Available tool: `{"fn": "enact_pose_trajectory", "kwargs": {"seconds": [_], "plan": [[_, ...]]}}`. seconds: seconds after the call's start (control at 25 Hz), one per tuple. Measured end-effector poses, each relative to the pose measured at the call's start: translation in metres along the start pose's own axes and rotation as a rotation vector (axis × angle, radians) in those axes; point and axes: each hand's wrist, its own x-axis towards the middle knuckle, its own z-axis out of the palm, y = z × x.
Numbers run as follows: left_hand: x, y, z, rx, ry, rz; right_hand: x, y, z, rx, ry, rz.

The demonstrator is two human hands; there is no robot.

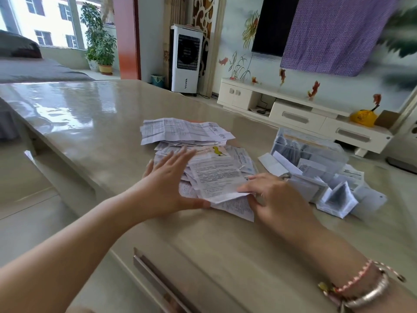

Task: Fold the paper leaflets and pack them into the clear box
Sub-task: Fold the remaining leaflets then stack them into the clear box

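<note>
A loose pile of unfolded printed leaflets (187,132) lies in the middle of the glossy table. On top of the pile is a white text leaflet (216,177). My left hand (168,184) lies flat with fingers spread on the pile's left side, its thumb under the leaflet's near corner. My right hand (275,195) pinches the near right edge of that same leaflet. The clear box (311,147) stands to the right and holds several folded leaflets. More folded leaflets (336,197) sit on the table in front of the box.
The beige table (90,114) stretches far to the left and back. A metal drawer handle (158,281) runs along its near edge. Beyond the table stand a white TV cabinet (293,109) and a white air cooler (186,57).
</note>
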Motion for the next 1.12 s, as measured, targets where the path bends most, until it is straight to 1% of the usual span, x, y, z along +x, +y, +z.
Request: {"fn": "enact_pose_trajectory", "kwargs": {"seconds": [0.08,0.16,0.2,0.28,0.36,0.48,0.52,0.56,0.64,0.68,0.72,0.8,0.88,0.96,1.04,1.12], "plan": [[-0.002,0.006,0.006,0.047,-0.015,0.125,-0.002,-0.003,-0.001,0.055,0.02,0.011],[0.0,0.011,0.01,0.045,0.003,0.164,-0.005,-0.007,-0.003,0.16,0.063,0.012],[0.001,0.014,0.011,0.032,0.001,0.183,-0.007,-0.008,-0.006,0.238,0.079,0.035],[0.004,0.019,0.014,0.004,-0.051,0.21,-0.009,-0.009,-0.01,0.419,0.094,0.123],[0.006,0.023,0.017,-0.071,-0.1,0.165,-0.007,-0.008,-0.011,0.564,0.123,0.19],[0.005,0.033,0.015,-0.322,-0.056,-0.004,-0.002,-0.001,-0.009,0.849,0.159,0.326],[0.004,0.037,0.014,-0.417,-0.033,-0.049,-0.001,0.0,-0.009,0.892,0.154,0.392],[0.002,0.042,0.012,-0.507,-0.022,-0.1,0.0,0.001,-0.009,0.877,0.134,0.439],[-0.001,0.046,0.012,-0.654,-0.026,-0.203,0.0,0.002,-0.005,0.771,0.064,0.479],[-0.002,0.046,0.014,-0.67,-0.028,-0.227,0.0,0.001,-0.002,0.722,0.041,0.49],[-0.004,0.046,0.016,-0.618,-0.013,-0.235,0.001,0.001,0.002,0.686,0.032,0.499],[-0.005,0.045,0.019,-0.418,0.038,-0.255,0.001,0.003,0.009,0.61,0.018,0.489],[-0.007,0.048,0.017,-0.264,0.06,-0.299,0.002,0.005,0.013,0.492,-0.02,0.45],[-0.009,0.049,0.018,-0.104,0.063,-0.297,0.001,0.006,0.013,0.35,-0.062,0.388],[-0.012,0.05,0.018,0.08,0.103,-0.221,-0.001,0.004,0.012,0.202,-0.071,0.293],[-0.016,0.052,0.02,0.187,0.15,-0.096,-0.002,0.005,0.009,0.11,-0.027,0.187]]}}
